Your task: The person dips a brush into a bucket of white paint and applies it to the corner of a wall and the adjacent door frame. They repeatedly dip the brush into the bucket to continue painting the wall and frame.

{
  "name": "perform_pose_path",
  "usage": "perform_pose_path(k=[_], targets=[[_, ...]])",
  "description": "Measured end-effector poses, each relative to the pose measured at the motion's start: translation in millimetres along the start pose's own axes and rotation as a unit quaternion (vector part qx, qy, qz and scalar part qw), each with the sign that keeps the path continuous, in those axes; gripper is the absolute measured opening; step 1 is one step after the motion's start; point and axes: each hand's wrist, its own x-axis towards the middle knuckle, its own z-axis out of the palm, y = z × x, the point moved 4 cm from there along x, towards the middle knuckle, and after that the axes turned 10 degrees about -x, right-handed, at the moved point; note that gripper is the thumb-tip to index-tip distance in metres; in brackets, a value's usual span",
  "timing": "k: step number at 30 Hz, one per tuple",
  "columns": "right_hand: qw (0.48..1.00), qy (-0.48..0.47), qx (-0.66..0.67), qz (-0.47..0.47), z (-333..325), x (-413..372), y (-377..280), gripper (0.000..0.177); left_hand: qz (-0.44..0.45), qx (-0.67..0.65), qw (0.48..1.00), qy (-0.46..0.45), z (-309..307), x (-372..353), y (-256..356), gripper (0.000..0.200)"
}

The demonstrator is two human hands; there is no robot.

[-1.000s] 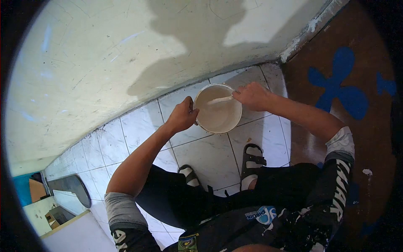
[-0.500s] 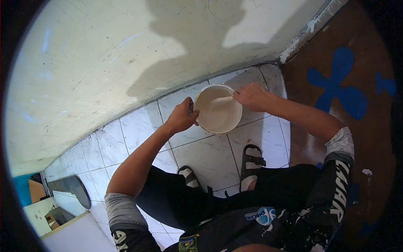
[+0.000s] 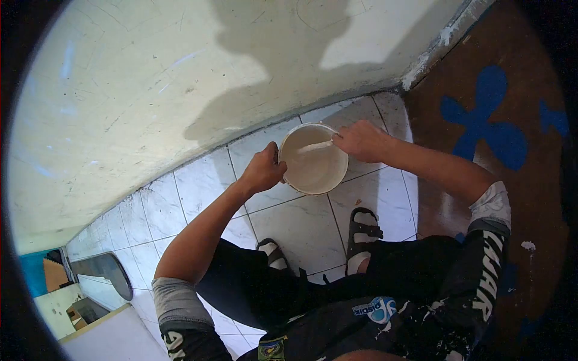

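A round whitish bucket [image 3: 314,192] with pale, creamy paint [image 3: 313,171] inside is held in front of me, over the tiles in this view. My left hand [image 3: 265,168] grips its left rim, thumb on the near side and fingers curled around the edge. At the right rim, my right hand [image 3: 363,141] is closed around the end of a paint-coated stirring stick [image 3: 316,146]. The stick slants leftward into the bucket, and its far end dips into the paint.
A scuffed cream wall [image 3: 150,72] rises just beyond the white floor tiles [image 3: 295,222]. To the right stands a brown panel [image 3: 439,198] with a blue flower shape [image 3: 484,117]. My sandalled feet [image 3: 363,234] are below the bucket. A dark-edged oval object [image 3: 123,271] lies far left.
Inside the bucket, the stick's dipped end has swung slightly left and towards me. Both hands keep their holds, and the view has shifted a little.
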Motion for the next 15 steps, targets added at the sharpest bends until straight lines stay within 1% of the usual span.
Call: perform_pose_path(k=[2,5,7,8,10,11,13,15], targets=[[1.000,0.016,0.016,-0.008,-2.6,-0.3,-0.7,0.017,-0.007,0.012,1.000,0.001,-0.3,-1.6,1.0,0.027],[1.000,-0.008,-0.005,-0.001,1.2,-0.8,0.2,0.016,0.003,-0.006,1.000,-0.003,0.1,-2.3,4.2,0.026],[0.999,0.033,0.003,-0.009,2.3,-2.5,-1.0,0.019,-0.011,-0.012,1.000,-0.010,1.5,-4.0,2.8,0.025],[0.999,0.033,0.003,-0.009,3.5,-1.6,-2.1,0.019,-0.011,-0.012,1.000,-0.010,1.1,-4.2,2.8,0.025],[0.999,-0.003,-0.029,-0.021,7.2,0.3,-3.7,0.017,0.005,-0.018,1.000,-0.010,0.5,-3.0,4.6,0.025],[0.999,-0.002,-0.029,-0.021,6.5,-0.4,-3.3,0.017,0.005,-0.017,1.000,-0.009,0.8,-2.6,3.5,0.025],[0.999,0.032,0.010,-0.011,1.9,-2.4,-1.5,0.017,0.000,-0.004,1.000,-0.009,1.5,-3.6,2.1,0.024],[1.000,0.017,-0.009,-0.010,2.2,0.3,-1.9,0.017,0.003,-0.024,1.000,-0.016,1.0,-4.3,3.5,0.023]])
